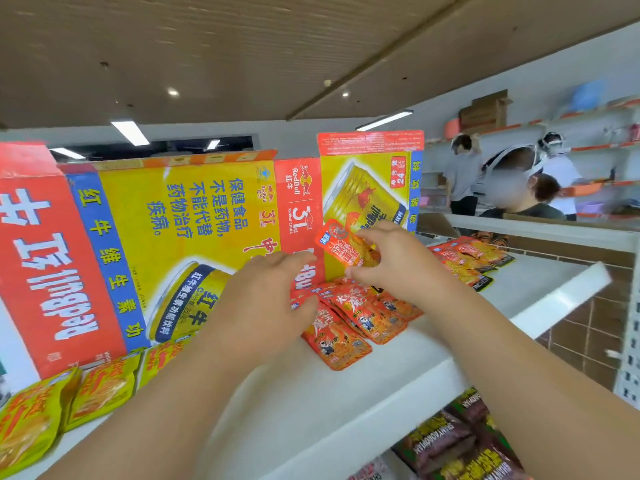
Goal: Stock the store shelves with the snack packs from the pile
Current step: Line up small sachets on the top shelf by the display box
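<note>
My right hand (pixel 391 261) pinches a small red snack pack (pixel 341 245) and holds it upright above a row of overlapping red snack packs (pixel 360 317) on the white top shelf (pixel 346 393). My left hand (pixel 263 299) rests with relaxed fingers on the left end of that row, covering part of it. Both hands are close together in front of a flattened Red Bull carton (pixel 166 244) that stands along the back of the shelf.
Yellow snack packs (pixel 52 403) lie at the shelf's left end. More red and yellow packs (pixel 467 261) lie further right on the shelf. Dark brown packs (pixel 460 441) fill the shelf below. Several people (pixel 512 188) stand by wall shelves at the far right.
</note>
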A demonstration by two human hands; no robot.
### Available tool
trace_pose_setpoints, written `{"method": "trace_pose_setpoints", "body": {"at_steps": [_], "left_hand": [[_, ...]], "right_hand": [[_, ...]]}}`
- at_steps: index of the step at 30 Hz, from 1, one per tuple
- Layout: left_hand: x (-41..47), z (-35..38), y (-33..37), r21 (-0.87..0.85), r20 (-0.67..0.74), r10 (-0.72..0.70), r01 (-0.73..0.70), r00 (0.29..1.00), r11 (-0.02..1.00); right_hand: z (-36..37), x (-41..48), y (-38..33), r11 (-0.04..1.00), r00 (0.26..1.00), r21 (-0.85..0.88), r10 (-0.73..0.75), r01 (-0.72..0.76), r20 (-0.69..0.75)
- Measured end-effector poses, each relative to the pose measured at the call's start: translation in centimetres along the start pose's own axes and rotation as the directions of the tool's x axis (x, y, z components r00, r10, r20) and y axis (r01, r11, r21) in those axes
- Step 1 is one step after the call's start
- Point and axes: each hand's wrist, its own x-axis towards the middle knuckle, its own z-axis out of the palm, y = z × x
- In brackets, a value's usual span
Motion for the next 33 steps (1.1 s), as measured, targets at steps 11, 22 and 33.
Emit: {"method": "trace_pose_setpoints", "body": {"at_steps": [11, 22, 33], "left_hand": [[7.3, 3.6, 11.8, 0.044, 0.188, 0.115, -0.126, 0.975, 0.991], [16.1, 16.2, 19.4, 0.054, 0.29, -0.043, 0.028, 0.956, 0.998], [14.8, 17.8, 19.3, 0.16, 0.314, 0.0, -0.053, 0.95, 0.986]], "right_hand": [[-10.2, -0.9, 13.7, 0.998, 0.998, -0.051, 0.04, -0.043, -0.057], [-9.3, 1.7, 26.8, 0.989, 0.981, -0.069, 0.138, -0.13, 0.135], [-5.7, 3.5, 26.7, 0.99, 0.972, -0.125, 0.097, -0.071, 0.214]]}}
